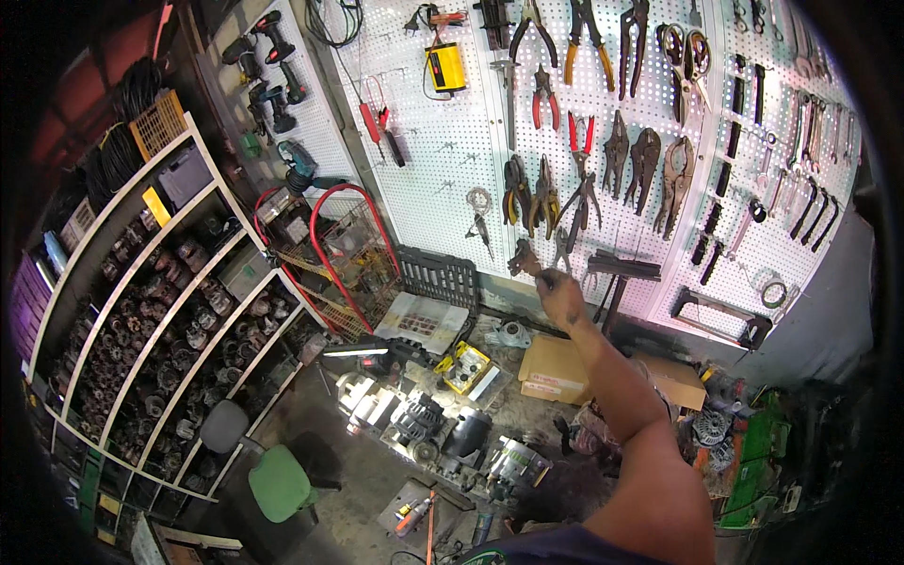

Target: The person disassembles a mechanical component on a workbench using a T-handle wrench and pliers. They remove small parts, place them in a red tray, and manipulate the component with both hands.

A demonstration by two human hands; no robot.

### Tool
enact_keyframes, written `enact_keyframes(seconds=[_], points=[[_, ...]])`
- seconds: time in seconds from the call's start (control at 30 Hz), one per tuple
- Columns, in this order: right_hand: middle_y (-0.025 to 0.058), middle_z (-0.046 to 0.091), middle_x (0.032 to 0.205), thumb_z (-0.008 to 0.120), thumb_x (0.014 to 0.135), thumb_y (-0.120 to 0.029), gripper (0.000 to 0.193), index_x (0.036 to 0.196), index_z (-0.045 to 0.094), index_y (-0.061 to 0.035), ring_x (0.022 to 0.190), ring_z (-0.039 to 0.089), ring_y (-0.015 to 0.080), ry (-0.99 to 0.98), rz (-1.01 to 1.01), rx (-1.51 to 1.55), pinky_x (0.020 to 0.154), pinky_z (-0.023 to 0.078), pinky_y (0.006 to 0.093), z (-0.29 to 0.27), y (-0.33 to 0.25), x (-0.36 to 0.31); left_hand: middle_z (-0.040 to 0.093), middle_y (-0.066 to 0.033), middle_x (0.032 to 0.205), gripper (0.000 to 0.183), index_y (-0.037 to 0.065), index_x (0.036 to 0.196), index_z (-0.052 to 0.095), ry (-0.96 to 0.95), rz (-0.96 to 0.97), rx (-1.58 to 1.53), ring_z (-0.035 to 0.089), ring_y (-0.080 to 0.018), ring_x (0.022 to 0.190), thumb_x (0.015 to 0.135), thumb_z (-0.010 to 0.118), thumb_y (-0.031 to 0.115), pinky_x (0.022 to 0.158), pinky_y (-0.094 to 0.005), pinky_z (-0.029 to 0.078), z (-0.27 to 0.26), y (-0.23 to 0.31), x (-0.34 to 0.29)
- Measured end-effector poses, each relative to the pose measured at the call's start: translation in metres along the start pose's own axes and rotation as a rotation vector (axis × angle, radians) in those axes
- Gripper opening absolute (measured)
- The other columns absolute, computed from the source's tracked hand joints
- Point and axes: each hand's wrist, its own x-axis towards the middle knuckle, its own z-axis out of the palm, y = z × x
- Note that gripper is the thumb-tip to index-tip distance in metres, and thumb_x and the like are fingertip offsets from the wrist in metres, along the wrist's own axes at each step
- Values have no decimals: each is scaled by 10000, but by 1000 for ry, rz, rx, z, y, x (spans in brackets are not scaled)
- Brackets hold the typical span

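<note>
My right arm stretches up from the lower right toward the white perforated tool board (pixel 443 202). At the board's lower edge, my right hand (pixel 562 299) has its fingers closed at a small brown, rusty-looking metal tool (pixel 524 259). Its exact kind is too unclear to tell, and the fingers partly hide it. Just above hang yellow-and-black pliers (pixel 544 200) and dark long-handled pliers (pixel 586 202). Locking pliers (pixel 644 169) hang further right. To the right of the hand, a dark bar-shaped tool (pixel 623 266) sits against the board. My left hand is out of view.
Below stand several alternators and motors (pixel 419 416), a cardboard box (pixel 554 369) and an opened socket case (pixel 438 278). A red-framed wire cart (pixel 330 254) and a shelf of parts (pixel 141 311) are on the left, with a green chair (pixel 280 482) nearby. A hacksaw (pixel 720 315) hangs right.
</note>
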Motion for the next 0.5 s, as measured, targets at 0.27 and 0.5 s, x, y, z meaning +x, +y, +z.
enact_keyframes(seconds=[0.27,0.5], points=[[265,770,1168,662,989,-189,336,1249,740,9,1093,745,444,216,-77,-161,987,591,466,-53,-33,158,751,-128,1100,333,70,1327,556,56,199,89,719,-226,978,1039,720,100,884,-348,597,38,3,9],[318,751,1143,746,937,-319,356,1085,789,2,1062,762,440,117,39,-399,945,618,503,-29,-26,255,741,-162,1130,422,44,1391,518,65,227,40,718,-246,956,1018,716,59,843,-372,605,40,-15,11]])
